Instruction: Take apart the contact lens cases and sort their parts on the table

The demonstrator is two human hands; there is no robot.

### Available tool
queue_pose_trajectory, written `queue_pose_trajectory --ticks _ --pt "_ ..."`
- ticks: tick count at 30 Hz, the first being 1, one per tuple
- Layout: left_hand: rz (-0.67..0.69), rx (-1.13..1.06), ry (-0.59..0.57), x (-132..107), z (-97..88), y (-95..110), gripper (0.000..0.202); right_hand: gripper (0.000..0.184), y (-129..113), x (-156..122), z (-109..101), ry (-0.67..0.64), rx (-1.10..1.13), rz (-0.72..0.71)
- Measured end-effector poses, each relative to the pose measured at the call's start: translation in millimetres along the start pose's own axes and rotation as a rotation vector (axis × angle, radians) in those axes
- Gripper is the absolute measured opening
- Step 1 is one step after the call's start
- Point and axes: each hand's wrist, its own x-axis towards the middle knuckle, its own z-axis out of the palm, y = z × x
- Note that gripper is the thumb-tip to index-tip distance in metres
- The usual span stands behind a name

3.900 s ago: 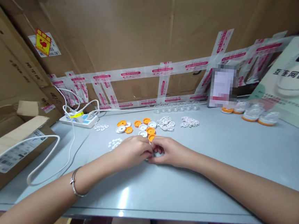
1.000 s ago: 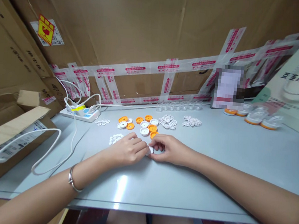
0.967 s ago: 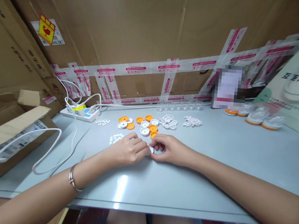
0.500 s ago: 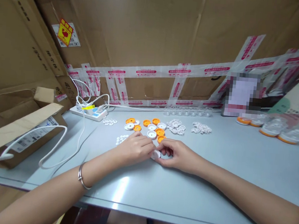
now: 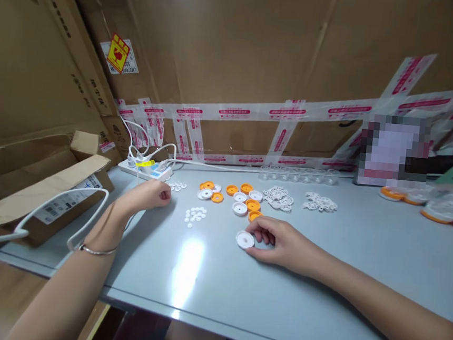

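My right hand [image 5: 279,241] rests on the grey table [image 5: 319,284], its thumb and fingertips closed round a white round cap [image 5: 244,240] lying flat. My left hand [image 5: 149,194] is out to the left with its fingers curled, close to a small cluster of tiny white discs [image 5: 176,186] beside the power strip [image 5: 145,169]; whether it holds one is not visible. Between the hands lies another cluster of tiny white discs [image 5: 195,215]. Behind the right hand lie several orange and white caps [image 5: 240,196].
Two heaps of white perforated pieces [image 5: 278,198] and a row of clear cups [image 5: 297,173] sit near the taped cardboard wall [image 5: 236,60]. Finished orange-based pieces [image 5: 441,210] stand far right. An open carton [image 5: 38,190] with a white cable [image 5: 67,214] is at the left.
My left hand has left the white cap and moved left to the discs by the power strip. My right hand stays on the cap. The view has shifted to the left.
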Motion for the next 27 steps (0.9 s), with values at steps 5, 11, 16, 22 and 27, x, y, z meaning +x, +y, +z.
queue_pose_trajectory --ticks 5,11,16,22,27 --pt "0.002 -0.007 -0.033 1 1.0 5 0.016 0.017 0 0 -1 -0.007 -0.002 0.003" --pt "-0.014 -0.008 -0.013 -4 -2.0 3 0.017 0.018 0 1 -1 -0.009 -0.011 0.025" --pt "-0.029 -0.001 0.222 -11 -4.2 28 0.028 0.019 0 0 -2 -0.022 0.004 0.042" --pt "0.473 -0.290 0.300 -15 19.5 97 0.017 0.021 -1 0 -3 -0.028 0.020 0.041" --pt "0.574 -0.309 0.192 -11 36.5 132 0.036 0.026 2 1 -3 -0.042 0.045 0.015"
